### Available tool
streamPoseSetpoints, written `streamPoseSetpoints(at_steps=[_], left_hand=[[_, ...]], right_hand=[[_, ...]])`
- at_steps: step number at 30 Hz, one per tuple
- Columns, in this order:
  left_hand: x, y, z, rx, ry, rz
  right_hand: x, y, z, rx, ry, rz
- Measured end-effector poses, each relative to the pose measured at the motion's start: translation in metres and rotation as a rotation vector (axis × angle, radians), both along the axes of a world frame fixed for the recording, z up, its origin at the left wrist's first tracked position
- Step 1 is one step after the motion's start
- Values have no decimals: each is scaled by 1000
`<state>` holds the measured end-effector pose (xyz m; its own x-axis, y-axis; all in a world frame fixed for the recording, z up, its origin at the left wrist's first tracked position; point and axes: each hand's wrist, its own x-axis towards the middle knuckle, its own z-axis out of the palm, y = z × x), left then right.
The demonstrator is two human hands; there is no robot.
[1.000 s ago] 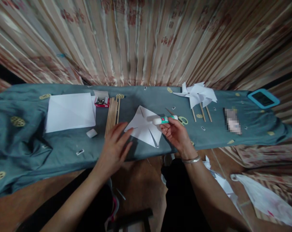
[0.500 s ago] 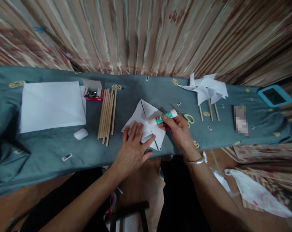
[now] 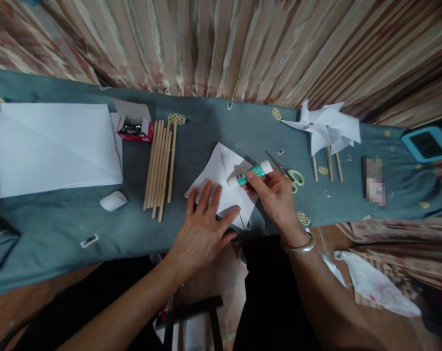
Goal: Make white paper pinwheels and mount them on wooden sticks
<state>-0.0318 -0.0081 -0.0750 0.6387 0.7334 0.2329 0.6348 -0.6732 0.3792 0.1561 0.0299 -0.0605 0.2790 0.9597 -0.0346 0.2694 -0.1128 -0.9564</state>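
A square sheet of white paper [image 3: 221, 168] lies on the cloth-covered table, cut inward from its corners. Spread fingers of my left hand [image 3: 203, 222] press flat on its lower left part. My right hand [image 3: 274, 195] grips a green and white glue stick [image 3: 255, 172] between thumb and fingers. The glue stick is tilted, and its left end is at the middle of the paper, apparently touching it. Scissors with pale green handles [image 3: 296, 180] lie just right of my right hand.
Left of the paper are wooden sticks [image 3: 158, 170], an open red box [image 3: 135, 129], a white computer mouse-shaped object [image 3: 113, 200] and a paper stack [image 3: 56, 146]. Finished paper pinwheels [image 3: 334, 127] on sticks, a blurred dark-edged item [image 3: 374, 181] and a blue-framed tablet [image 3: 428, 144] lie to the right.
The camera view has shifted slightly. Both hands keep nearly the same place on the paper, with the glue stick still at its middle.
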Motion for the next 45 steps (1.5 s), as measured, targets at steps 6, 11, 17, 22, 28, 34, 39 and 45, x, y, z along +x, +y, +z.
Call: streamPoseSetpoints(at_steps=[6, 11, 17, 22, 28, 34, 39, 45], left_hand=[[0, 0, -3, 8, -9, -2], [1, -1, -5, 6, -22, -1], [1, -1, -5, -1, -30, 1], [1, -1, -5, 7, -41, 6], [1, -1, -5, 2, -36, 3], [1, -1, -5, -7, -30, 6], [1, -1, -4, -15, -37, 5], [1, -1, -4, -22, -37, 3]], right_hand=[[2, 0, -4, 74, -261, 74], [-2, 2, -1, 80, -361, 87], [-10, 2, 11, 21, -410, 55], [-18, 1, 19, 35, -510, 90], [-23, 0, 24, 33, -580, 148], [-22, -3, 26, 49, -609, 186], [-21, -6, 27, 64, -637, 200], [-17, -7, 26, 55, -650, 200]])
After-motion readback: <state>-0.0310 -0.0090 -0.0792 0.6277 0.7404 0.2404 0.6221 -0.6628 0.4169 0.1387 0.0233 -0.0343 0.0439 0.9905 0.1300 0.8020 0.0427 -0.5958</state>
